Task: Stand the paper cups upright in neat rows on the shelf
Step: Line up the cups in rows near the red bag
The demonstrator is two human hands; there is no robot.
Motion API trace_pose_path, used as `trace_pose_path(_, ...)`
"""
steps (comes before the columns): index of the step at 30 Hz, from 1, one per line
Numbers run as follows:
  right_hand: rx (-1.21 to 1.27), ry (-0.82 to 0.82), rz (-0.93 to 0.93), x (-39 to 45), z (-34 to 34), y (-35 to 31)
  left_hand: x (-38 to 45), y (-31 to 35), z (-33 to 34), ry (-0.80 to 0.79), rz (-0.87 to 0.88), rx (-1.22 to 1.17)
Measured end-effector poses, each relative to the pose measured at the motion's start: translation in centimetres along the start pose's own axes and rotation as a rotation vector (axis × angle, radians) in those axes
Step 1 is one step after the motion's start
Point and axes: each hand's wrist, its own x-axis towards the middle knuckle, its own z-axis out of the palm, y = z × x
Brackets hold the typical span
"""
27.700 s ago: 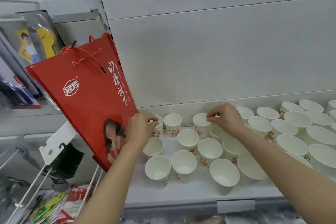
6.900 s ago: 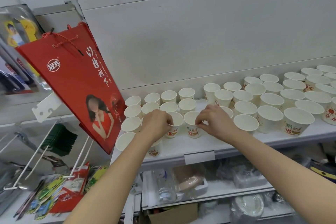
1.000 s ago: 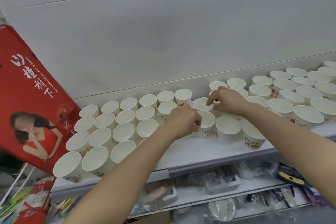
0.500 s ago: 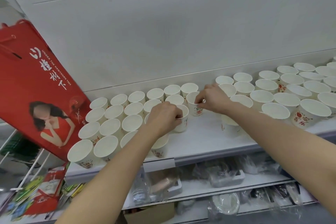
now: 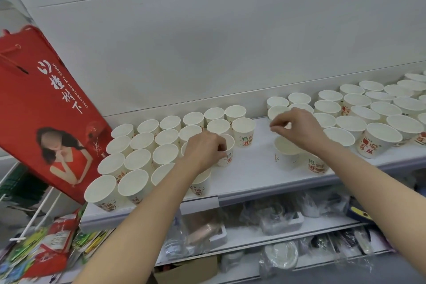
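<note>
White paper cups with red print stand upright on the white shelf (image 5: 253, 168). A tight block of cups (image 5: 143, 140) fills its left part and looser rows of cups (image 5: 357, 99) fill the right. My left hand (image 5: 205, 150) grips the rim of one cup (image 5: 228, 152) at the block's right edge. A lone printed cup (image 5: 243, 131) stands just behind it. My right hand (image 5: 297, 127) hovers with fingers curled together and nothing visible in them, above another cup (image 5: 285, 154) beside a bare gap in the shelf.
A red paper gift bag (image 5: 46, 104) leans at the shelf's left end, touching the front cups. Below the shelf edge, plastic-wrapped goods (image 5: 276, 221) crowd a lower shelf. Wire hooks and packets (image 5: 46, 244) hang lower left.
My right hand let go of the printed cup behind the block and moved right. My left hand still holds its cup. The camera shifted slightly.
</note>
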Motion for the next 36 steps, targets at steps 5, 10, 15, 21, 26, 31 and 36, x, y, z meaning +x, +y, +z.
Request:
trace_pose_path(5, -0.045, -0.111, -0.015, -4.9, -2.3, 1.6, 0.1, 0.2, 0.2, 0.016, -0.030, -0.010)
trace_pose_path(10, -0.129, -0.095, -0.013, -6.1, -0.9, 0.9, 0.3, 0.9, 0.4, 0.043, -0.033, 0.011)
trace_pose_path(15, -0.051, -0.010, -0.010, -6.1, 0.5, 0.1, -0.2, 0.5, 0.3, 0.042, -0.068, -0.002)
trace_pose_path(21, -0.030, -0.058, -0.123, -5.1, 2.0, -1.3, -0.7, 0.5, 0.0, 0.075, -0.068, -0.021)
trace_pose_path(26, -0.146, -0.071, -0.185, -3.8, 2.8, -1.5, -0.7, 0.4, -0.5, 0.019, -0.091, -0.037)
trace_pose_path(31, -0.150, -0.004, -0.210, -3.9, 3.5, -3.0, -0.3, 0.8, -0.9, 0.003, -0.114, -0.065)
trace_pose_path(36, -0.239, -0.049, -0.169, -3.0, 5.1, -3.8, 0.0, 1.1, -0.8, -0.016, -0.130, -0.051)
